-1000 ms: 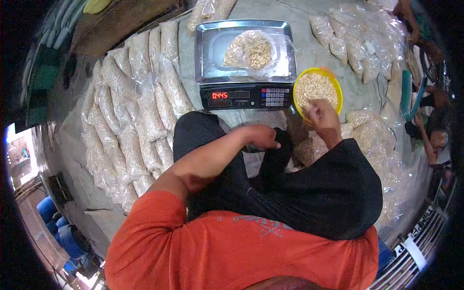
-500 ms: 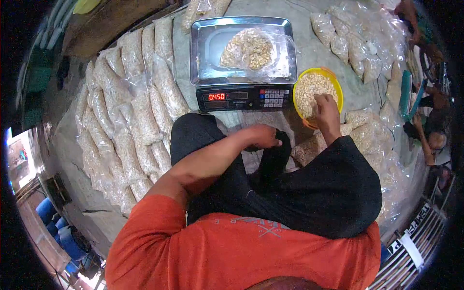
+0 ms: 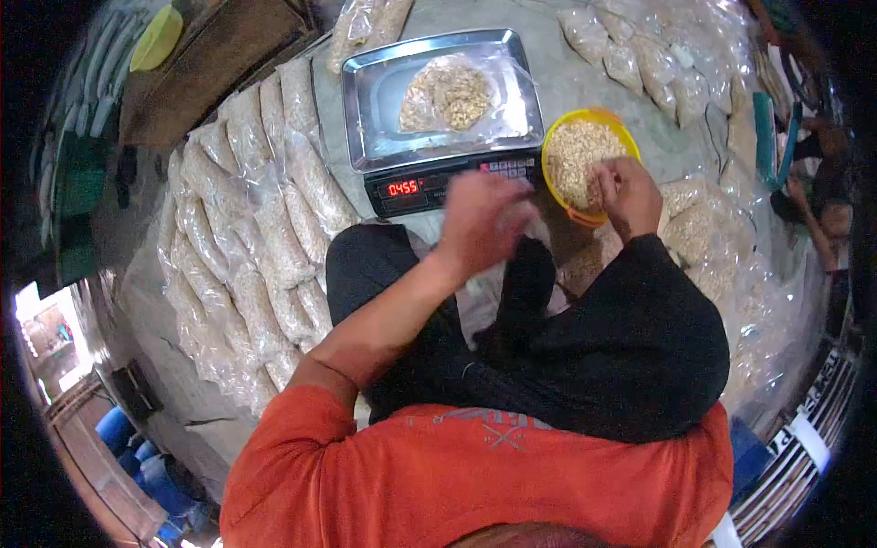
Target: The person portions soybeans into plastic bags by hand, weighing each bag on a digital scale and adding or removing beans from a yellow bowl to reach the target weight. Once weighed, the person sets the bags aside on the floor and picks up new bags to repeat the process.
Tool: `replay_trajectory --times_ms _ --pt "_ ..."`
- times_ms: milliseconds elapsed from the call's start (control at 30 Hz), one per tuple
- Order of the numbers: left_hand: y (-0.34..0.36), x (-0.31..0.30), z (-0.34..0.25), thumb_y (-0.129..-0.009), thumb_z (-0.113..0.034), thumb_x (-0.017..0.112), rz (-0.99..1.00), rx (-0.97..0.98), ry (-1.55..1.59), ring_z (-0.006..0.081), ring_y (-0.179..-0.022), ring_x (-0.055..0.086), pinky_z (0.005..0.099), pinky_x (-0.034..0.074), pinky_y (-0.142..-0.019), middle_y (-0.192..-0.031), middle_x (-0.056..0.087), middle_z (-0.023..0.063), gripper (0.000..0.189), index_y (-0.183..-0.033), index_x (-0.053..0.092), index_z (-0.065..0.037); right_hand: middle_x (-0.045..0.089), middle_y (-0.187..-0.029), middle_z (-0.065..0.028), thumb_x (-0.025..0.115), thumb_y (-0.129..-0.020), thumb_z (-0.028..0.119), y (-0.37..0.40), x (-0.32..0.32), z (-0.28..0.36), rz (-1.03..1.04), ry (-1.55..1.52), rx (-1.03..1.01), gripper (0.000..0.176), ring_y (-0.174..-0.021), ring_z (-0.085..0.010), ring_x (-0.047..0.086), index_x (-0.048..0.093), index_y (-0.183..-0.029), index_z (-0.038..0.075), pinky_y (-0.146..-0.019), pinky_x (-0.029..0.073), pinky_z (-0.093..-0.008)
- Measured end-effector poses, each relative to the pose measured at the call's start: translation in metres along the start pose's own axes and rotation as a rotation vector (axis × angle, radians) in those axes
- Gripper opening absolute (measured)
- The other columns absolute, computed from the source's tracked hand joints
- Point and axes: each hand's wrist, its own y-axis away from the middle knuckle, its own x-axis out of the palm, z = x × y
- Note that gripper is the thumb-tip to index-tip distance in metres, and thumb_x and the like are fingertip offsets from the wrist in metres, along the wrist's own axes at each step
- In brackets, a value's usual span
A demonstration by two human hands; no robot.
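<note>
My left hand (image 3: 482, 219) is raised in front of the scale (image 3: 429, 189), blurred by motion, its fingers apart and nothing seen in it. The scale's red display reads 0.455. On its metal tray (image 3: 375, 100) lies an open-looking clear plastic bag (image 3: 448, 94) partly filled with pale chips. My right hand (image 3: 628, 194) is at the right side of a yellow bowl (image 3: 630, 137) of the same pale pieces, fingers curled together; what they hold, if anything, is too small to make out.
Many filled plastic bags (image 3: 274, 228) lie in rows on the left. More bags lie at the upper right (image 3: 653, 64) and right (image 3: 694, 228). Another person's arm (image 3: 813, 219) shows at the far right. Crossed legs in black lie before the scale.
My left hand has risen from my leg toward the scale's front. My right hand stays by the bowl. The display went from 0.450 to 0.455. The whole view has shifted slightly.
</note>
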Motion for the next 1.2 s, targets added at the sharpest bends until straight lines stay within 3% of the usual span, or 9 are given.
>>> replay_trajectory --times_ms 200,300,467,533,633,733,900,967,1200 --pt "-0.016 -0.047 0.051 -0.098 -0.022 0.075 -0.55 -0.39 -0.229 0.0239 -0.106 0.059 0.0379 0.049 -0.096 -0.113 0.063 0.0123 0.045 -0.133 0.055 -0.001 0.07 -0.121 -0.018 0.074 -0.095 0.034 -0.01 0.005 -0.008 -0.109 -0.157 -0.152 0.038 -0.109 -0.0402 0.068 0.071 -0.122 0.009 -0.092 0.055 -0.0488" --pt "-0.006 -0.058 0.051 -0.101 -0.023 0.072 -0.536 -0.514 -0.155 0.0209 -0.105 0.059 0.0353 0.048 -0.095 -0.113 0.064 0.0119 0.041 -0.131 0.056 0.0 0.069 -0.119 -0.0193 0.073 -0.095 0.033 -0.015 -0.002 -0.002 -0.15 -0.197 -0.312 0.036 -0.108 -0.0408 0.068 0.071 -0.121 0.008 -0.092 0.055 -0.0488" --pt "0.031 -0.029 0.001 -0.101 -0.016 0.064 0.21 -0.7 0.145 0.0216 -0.088 0.07 0.0352 0.054 -0.078 -0.097 0.073 0.0108 0.012 -0.103 0.071 -0.006 0.07 -0.113 -0.0207 0.072 -0.097 0.026 -0.037 0.009 0.039 -0.197 -0.363 -0.57 0.031 -0.103 -0.0414 0.068 0.071 -0.118 0.003 -0.091 0.055 -0.0492" --pt "0.07 0.003 0.021 -0.101 -0.026 0.067 0.615 -0.635 0.447 0.0255 -0.092 0.071 0.0381 0.055 -0.08 -0.095 0.073 0.0119 0.02 -0.103 0.072 -0.007 0.071 -0.103 -0.0204 0.066 -0.099 0.02 -0.04 -0.004 0.089 -0.344 -0.475 -0.751 0.024 -0.1 -0.0405 0.069 0.072 -0.109 0.0 -0.09 0.056 -0.0501" --pt "0.067 0.017 0.02 -0.102 -0.038 0.068 1.127 -0.536 0.238 0.0293 -0.094 0.07 0.0415 0.055 -0.086 -0.099 0.073 0.0148 0.032 -0.106 0.072 -0.006 0.072 -0.104 -0.0218 0.059 -0.099 0.015 -0.078 0.013 0.135 -0.273 -0.44 -1.023 0.02 -0.1 -0.0415 0.071 0.072 -0.104 0.0 -0.089 0.057 -0.0509" --pt "0.071 0.022 0.041 -0.1 -0.05 0.067 1.233 -0.593 0.259 0.033 -0.094 0.069 0.0445 0.054 -0.086 -0.1 0.072 0.0169 0.044 -0.107 0.072 -0.006 0.071 -0.11 -0.0241 0.055 -0.097 0.012 -0.104 0.041 0.163 0.06 -0.087 -0.776 0.022 -0.107 -0.042 0.07 0.071 -0.106 0.0 -0.092 0.056 -0.0516" --pt "0.073 0.026 0.06 -0.101 -0.049 0.064 1.426 -0.519 0.113 0.0376 -0.107 0.068 0.0479 0.053 -0.094 -0.112 0.072 0.019 0.045 -0.113 0.072 -0.007 0.071 -0.108 -0.026 0.059 -0.091 0.009 -0.106 0.055 0.173 0.013 -0.227 -0.756 0.021 -0.109 -0.0434 0.068 0.071 -0.106 0.0 -0.093 0.056 -0.0531" --pt "0.092 0.037 0.074 -0.099 -0.053 0.063 1.227 -0.421 0.194 0.0362 -0.1 0.072 0.0485 0.054 -0.085 -0.108 0.075 0.0196 0.047 -0.106 0.076 -0.008 0.071 -0.1 -0.0272 0.057 -0.092 0.011 -0.12 0.084 0.175 0.043 -0.302 -0.742 0.02 -0.103 -0.0466 0.069 0.071 -0.101 -0.001 -0.091 0.055 -0.0546" --pt "0.041 0.011 0.03 -0.099 -0.031 0.06 1.286 -0.689 0.261 0.0328 -0.104 0.071 0.0451 0.053 -0.09 -0.108 0.073 0.0184 0.029 -0.11 0.071 -0.007 0.076 -0.09 -0.0207 0.068 -0.086 0.017 -0.118 0.071 0.171 -0.052 -0.555 -0.595 0.017 -0.092 -0.0392 0.075 0.079 -0.093 0.006 -0.082 0.058 -0.0495"
